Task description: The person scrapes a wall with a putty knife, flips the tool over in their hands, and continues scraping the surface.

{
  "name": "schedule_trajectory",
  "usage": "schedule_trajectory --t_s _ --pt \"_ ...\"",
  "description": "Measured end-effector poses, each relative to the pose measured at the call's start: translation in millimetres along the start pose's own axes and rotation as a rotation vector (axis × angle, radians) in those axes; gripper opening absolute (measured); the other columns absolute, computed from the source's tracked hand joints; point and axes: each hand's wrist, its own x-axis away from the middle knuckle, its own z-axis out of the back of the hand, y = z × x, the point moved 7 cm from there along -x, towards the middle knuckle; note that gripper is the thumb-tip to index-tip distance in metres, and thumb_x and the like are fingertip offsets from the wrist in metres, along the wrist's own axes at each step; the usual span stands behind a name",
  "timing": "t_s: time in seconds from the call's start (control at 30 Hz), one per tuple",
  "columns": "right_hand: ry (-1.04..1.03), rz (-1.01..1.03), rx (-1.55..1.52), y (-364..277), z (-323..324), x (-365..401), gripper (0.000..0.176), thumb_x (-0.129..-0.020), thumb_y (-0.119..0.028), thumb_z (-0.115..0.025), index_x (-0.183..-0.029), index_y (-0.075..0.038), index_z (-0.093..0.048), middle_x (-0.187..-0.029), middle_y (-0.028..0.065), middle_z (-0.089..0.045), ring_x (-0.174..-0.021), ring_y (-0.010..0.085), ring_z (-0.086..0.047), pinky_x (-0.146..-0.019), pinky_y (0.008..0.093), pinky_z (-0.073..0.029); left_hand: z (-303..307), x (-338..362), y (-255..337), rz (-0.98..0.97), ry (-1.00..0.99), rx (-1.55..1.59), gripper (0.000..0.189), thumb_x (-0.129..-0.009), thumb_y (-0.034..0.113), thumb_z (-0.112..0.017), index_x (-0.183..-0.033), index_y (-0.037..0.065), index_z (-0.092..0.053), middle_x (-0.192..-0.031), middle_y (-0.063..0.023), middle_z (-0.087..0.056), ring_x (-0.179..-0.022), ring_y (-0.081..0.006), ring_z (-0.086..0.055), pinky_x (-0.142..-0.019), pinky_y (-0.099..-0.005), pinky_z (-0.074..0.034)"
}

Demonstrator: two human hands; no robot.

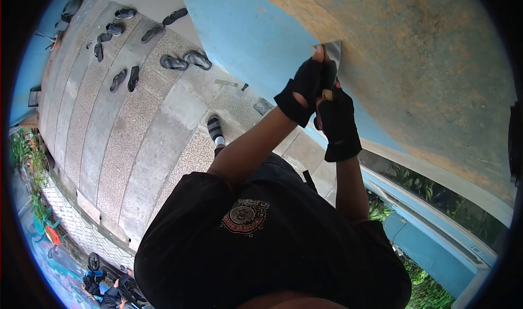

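A scraper with a wide metal blade (334, 52) rests against the wall, its edge along the border between blue paint and a bare brownish patch. My left hand (308, 85), in a black fingerless glove, is closed on the scraper near the blade. Just below it, my right hand (339, 121), gloved the same way, is closed around the lower end of the handle. The light-coloured butt of the handle (327, 95) shows between the two hands. Some fingers are hidden behind the tool and gloves.
Several sandals (185, 61) lie scattered on the tiled floor (174, 107) to the left. A flat strip (226, 83) and a small dark tool (244, 86) lie near the wall base. My sandalled foot (215, 128) stands close by. People (111, 292) are at the lower left.
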Motion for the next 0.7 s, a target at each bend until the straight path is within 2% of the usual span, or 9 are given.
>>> schedule_trajectory --t_s 0.07,0.2,0.27,0.33,0.4,0.43,0.6,0.67,0.7 --pt "-0.153 -0.023 -0.058 2 -20 -14 0.006 -0.088 -0.006 -0.056 -0.083 -0.004 -0.056 -0.054 0.0007 -0.052 -0.040 0.0105 -0.048 -0.039 0.0267 -0.037 14 -7 14 -0.079 0.004 -0.004 0.058 -0.094 0.065 -0.045 -0.076 0.011 -0.054 -0.060 -0.0073 -0.057 -0.059 -0.0221 -0.059 -0.061 -0.0347 -0.052" --pt "-0.072 0.219 0.154 45 -45 -13 0.006 -0.090 -0.007 -0.057 -0.085 -0.003 -0.055 -0.055 0.0004 -0.050 -0.040 0.0113 -0.047 -0.039 0.0267 -0.036 38 11 11 0.057 -0.051 0.026 0.058 -0.092 0.066 -0.046 -0.077 0.011 -0.053 -0.067 -0.0076 -0.058 -0.066 -0.0224 -0.061 -0.063 -0.0369 -0.053" --pt "-0.189 0.211 0.028 36 -48 17 0.007 -0.090 -0.007 -0.058 -0.089 -0.002 -0.053 -0.055 0.0011 -0.048 -0.041 0.0118 -0.047 -0.040 0.0269 -0.037 56 34 2 0.069 -0.153 -0.051 0.053 -0.092 0.064 -0.051 -0.097 0.012 -0.054 -0.081 -0.0095 -0.063 -0.083 -0.0242 -0.065 -0.071 -0.0404 -0.055" --pt "-0.375 -0.329 -0.102 51 -41 39 0.028 -0.084 -0.009 -0.065 -0.110 0.000 -0.059 -0.078 0.0086 -0.062 -0.059 0.0174 -0.060 -0.050 0.0324 -0.045 54 64 3 0.152 -0.174 0.063 0.053 -0.094 0.058 -0.053 -0.113 0.009 -0.055 -0.100 -0.0135 -0.066 -0.097 -0.0275 -0.065 -0.078 -0.0398 -0.054" --pt "-0.346 -0.278 -0.278 32 -26 48 0.035 -0.086 -0.007 -0.064 -0.120 -0.002 -0.058 -0.071 0.0025 -0.056 -0.047 0.0089 -0.050 -0.043 0.0277 -0.039 71 83 10 0.193 -0.206 -0.101 0.058 -0.095 0.051 -0.054 -0.129 0.005 -0.049 -0.122 -0.0178 -0.062 -0.109 -0.0302 -0.062 -0.086 -0.0397 -0.052" --pt "-0.289 -0.036 -0.136 23 -13 41 0.043 -0.088 -0.006 -0.062 -0.129 -0.002 -0.053 -0.065 0.0005 -0.051 -0.043 0.0089 -0.045 -0.042 0.0274 -0.038 76 97 18 0.221 -0.145 -0.123 0.059 -0.096 0.047 -0.055 -0.136 0.004 -0.045 -0.133 -0.0191 -0.056 -0.115 -0.0295 -0.059 -0.091 -0.0393 -0.050" --pt "-0.223 -0.199 0.012 25 5 -11 0.051 -0.088 -0.005 -0.060 -0.138 -0.006 -0.049 -0.064 -0.0006 -0.051 -0.043 0.0080 -0.045 -0.040 0.0261 -0.038 73 137 48 0.257 -0.203 -0.135 0.056 -0.095 0.044 -0.057 -0.135 0.005 -0.046 -0.139 -0.0187 -0.052 -0.116 -0.0281 -0.059 -0.091 -0.0396 -0.051" --pt "-0.131 0.084 0.143 6 -32 -35 0.052 -0.088 -0.007 -0.058 -0.139 -0.007 -0.048 -0.067 0.0054 -0.058 -0.048 0.0138 -0.053 -0.045 0.0299 -0.044 76 149 56 0.269 -0.224 -0.169 0.055 -0.096 0.042 -0.057 -0.135 0.005 -0.046 -0.138 -0.0180 -0.052 -0.115 -0.0281 -0.059 -0.090 -0.0392 -0.051" --pt "0.042 0.546 0.382 -10 -60 -38 0.056 -0.085 -0.010 -0.060 -0.140 -0.009 -0.048 -0.075 0.0124 -0.064 -0.060 0.0225 -0.060 -0.057 0.0358 -0.050 79 153 66 0.251 -0.199 -0.179 0.051 -0.096 0.041 -0.056 -0.132 0.005 -0.049 -0.132 -0.0168 -0.057 -0.110 -0.0270 -0.062 -0.088 -0.0380 -0.053"
